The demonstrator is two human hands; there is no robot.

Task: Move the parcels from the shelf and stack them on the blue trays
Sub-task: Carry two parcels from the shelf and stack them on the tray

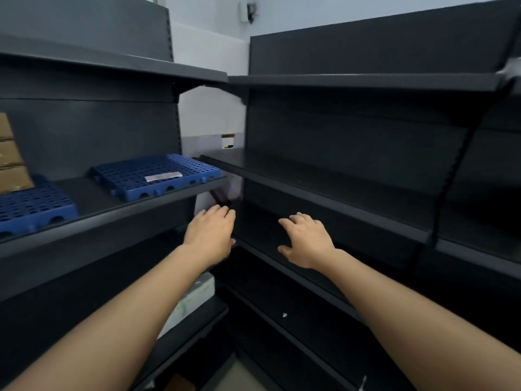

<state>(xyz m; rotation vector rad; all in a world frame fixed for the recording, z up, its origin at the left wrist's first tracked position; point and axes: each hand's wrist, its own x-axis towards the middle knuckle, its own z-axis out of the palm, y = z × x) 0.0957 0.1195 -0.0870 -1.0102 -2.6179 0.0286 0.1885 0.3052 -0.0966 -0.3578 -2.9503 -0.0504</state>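
Big matte dark metal shelves (338,190) fill the frame; mid-left there's a blue plastic tray (135,176) full of grid holes, and a second blue tray (33,204) at the left edge carrying stacked brown cardboard parcels (11,162). Left hand (210,235) and right hand (308,241) reach out at centre frame, fingers loose, gripping nothing. The parcels are well off to their upper left.

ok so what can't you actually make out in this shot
- Head view: parcels on the left blue tray are cut off by the left edge; count unclear.
- Label on the right blue tray: too blurred to read.
- Pale object lower down: partly behind the left forearm.
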